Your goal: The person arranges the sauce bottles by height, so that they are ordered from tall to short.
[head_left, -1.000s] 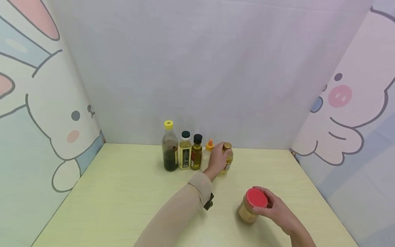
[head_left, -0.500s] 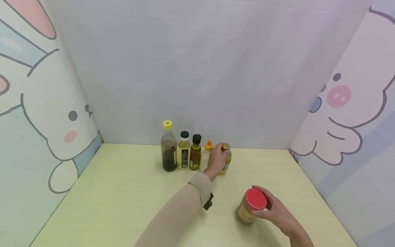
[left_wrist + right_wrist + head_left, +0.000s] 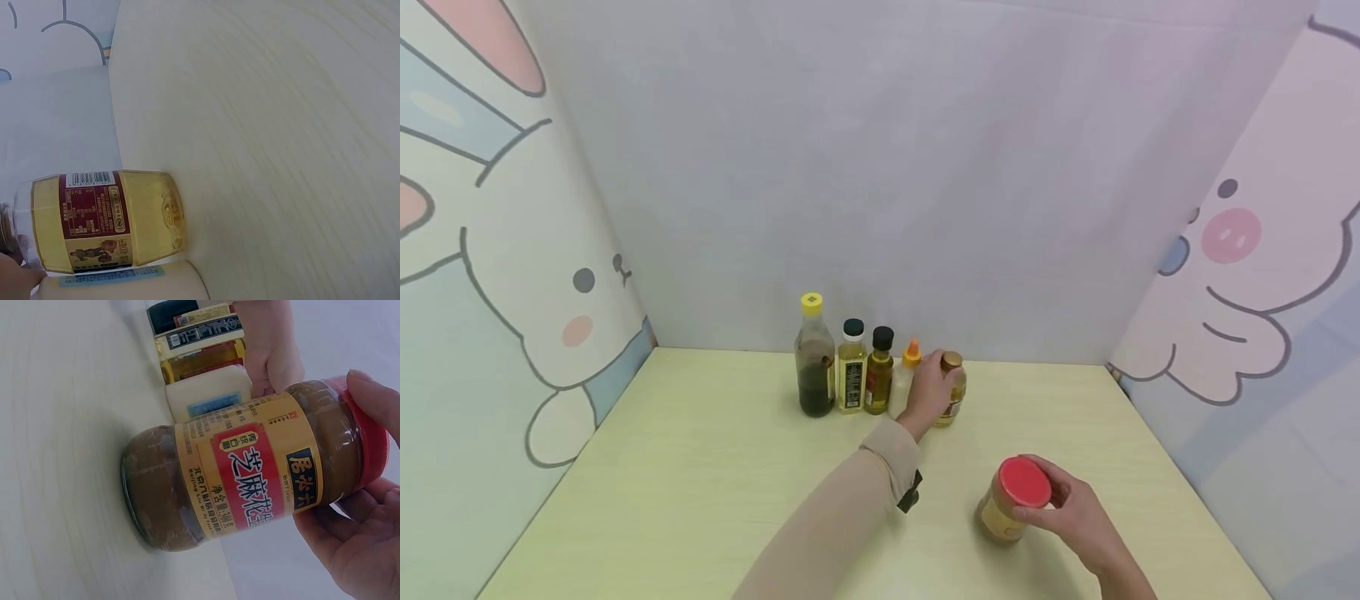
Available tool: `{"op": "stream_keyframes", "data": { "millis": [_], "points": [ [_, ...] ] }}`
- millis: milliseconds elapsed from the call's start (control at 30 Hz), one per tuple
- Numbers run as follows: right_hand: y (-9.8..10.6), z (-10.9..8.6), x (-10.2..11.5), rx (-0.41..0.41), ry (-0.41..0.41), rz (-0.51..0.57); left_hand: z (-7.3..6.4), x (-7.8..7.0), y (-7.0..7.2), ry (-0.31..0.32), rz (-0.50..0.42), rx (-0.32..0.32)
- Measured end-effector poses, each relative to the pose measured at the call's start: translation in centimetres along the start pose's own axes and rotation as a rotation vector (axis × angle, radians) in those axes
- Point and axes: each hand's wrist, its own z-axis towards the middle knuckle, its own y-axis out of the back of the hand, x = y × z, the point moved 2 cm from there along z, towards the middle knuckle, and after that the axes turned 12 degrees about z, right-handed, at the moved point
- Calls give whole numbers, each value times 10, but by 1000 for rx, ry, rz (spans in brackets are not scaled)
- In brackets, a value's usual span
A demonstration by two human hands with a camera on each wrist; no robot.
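At the back of the table, my left hand (image 3: 928, 392) grips the upper part of a small oil bottle (image 3: 957, 398) with a gold cap. In the left wrist view this oil bottle (image 3: 144, 215) stands on the table, its yellow oil and dark red label showing. Close beside it is a cream squeeze bottle (image 3: 898, 392) with an orange tip, partly hidden by the hand. Nearer the front, my right hand (image 3: 1082, 517) holds a jar of brown sesame peanut butter (image 3: 998, 515) by its red lid, thumb and fingers on either side. The jar's base (image 3: 153, 494) meets the tabletop.
Left of the squeeze bottle, in a row, stand a dark-capped oil bottle (image 3: 877, 383), a square oil bottle (image 3: 852, 383) and a tall dark sauce bottle (image 3: 815, 375) with a yellow cap. A pale wall (image 3: 880, 167) rises behind the table (image 3: 700, 475).
The gold-capped oil bottle and my left hand have shifted very slightly toward me. My right hand and the jar stay in place; the head view sways a little.
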Motion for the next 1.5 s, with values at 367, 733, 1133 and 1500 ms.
{"op": "stream_keyframes", "data": {
  "millis": [367, 733, 1133, 1500],
  "points": [
    [-2, 3, 4, -64, -1, 15, -1, 0, -1, 24, 8, 32],
    [-1, 20, 17, -87, 10, 3, 1, 2, -1, 38, 20, 56],
    [-2, 53, 26, -111, 25, 5, 4, 2, -3, 83, 27, 71],
    [-6, 74, 32, -144, 18, 4, 1, -1, -2, 83, 46, 67]
  ]
}}
